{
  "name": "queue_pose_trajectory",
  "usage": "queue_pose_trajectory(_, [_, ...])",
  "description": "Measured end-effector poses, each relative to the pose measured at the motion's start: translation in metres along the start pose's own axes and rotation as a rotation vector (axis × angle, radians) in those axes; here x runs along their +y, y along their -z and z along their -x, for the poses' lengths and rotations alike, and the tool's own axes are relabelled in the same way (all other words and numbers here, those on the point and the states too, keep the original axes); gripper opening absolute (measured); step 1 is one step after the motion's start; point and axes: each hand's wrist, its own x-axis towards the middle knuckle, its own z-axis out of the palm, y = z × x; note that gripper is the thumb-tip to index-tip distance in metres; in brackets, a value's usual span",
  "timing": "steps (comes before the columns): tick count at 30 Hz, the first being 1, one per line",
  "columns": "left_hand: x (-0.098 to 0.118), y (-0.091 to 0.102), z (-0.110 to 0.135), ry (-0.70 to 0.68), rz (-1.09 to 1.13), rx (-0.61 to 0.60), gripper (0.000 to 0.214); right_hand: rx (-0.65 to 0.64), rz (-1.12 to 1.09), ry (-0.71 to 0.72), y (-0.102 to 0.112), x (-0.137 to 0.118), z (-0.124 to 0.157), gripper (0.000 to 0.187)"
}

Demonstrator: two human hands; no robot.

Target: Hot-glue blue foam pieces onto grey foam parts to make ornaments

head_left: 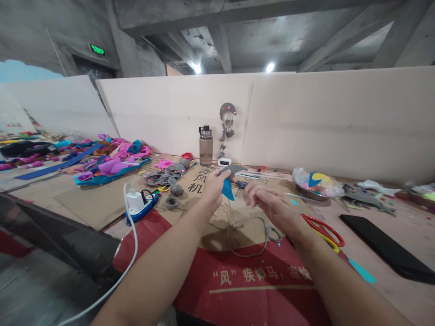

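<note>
My left hand (213,184) is closed on a grey felt shape with a blue piece (228,181), held above the cardboard sheet (190,190). Just to its right, my right hand (268,201) is blurred, with its fingers drawn together near a thin grey cord (249,235) that loops across the cardboard below; I cannot make out what it grips. Red-handled scissors (322,228) lie just right of my right wrist.
A water bottle (205,146) and a grey felt hanging (227,124) stand by the white back wall. Grey felt bits (166,176), a power strip with charger (139,203), coloured felt scraps (108,163), a bowl of scraps (316,183) and a black phone (387,249) surround the work area.
</note>
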Motion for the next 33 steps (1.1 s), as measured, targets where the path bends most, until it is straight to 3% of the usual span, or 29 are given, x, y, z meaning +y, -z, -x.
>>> queue_pose_trajectory(2, [0.005, -0.001, 0.001, 0.056, 0.09, 0.001, 0.01, -0.006, -0.017, -0.041, -0.002, 0.007, 0.0, 0.049])
queue_pose_trajectory(6, [0.007, -0.006, 0.007, 0.135, 0.172, -0.099, 0.02, 0.417, -0.033, -0.271, 0.001, 0.027, -0.006, 0.033])
queue_pose_trajectory(8, [0.005, -0.01, 0.011, 0.145, 0.161, -0.171, 0.022, 0.543, -0.106, -0.34, 0.004, 0.035, -0.009, 0.036])
queue_pose_trajectory(14, [0.003, -0.017, 0.021, 0.189, 0.112, -0.295, 0.03, 0.461, -0.216, -0.337, -0.001, 0.039, -0.01, 0.046])
queue_pose_trajectory(21, [-0.008, -0.014, 0.02, 0.234, 0.023, -0.345, 0.036, 0.664, -0.193, -0.337, -0.001, 0.049, -0.008, 0.03])
queue_pose_trajectory(33, [-0.014, -0.008, 0.013, 0.242, -0.044, -0.345, 0.04, 0.745, -0.323, -0.365, 0.004, 0.048, -0.009, 0.032])
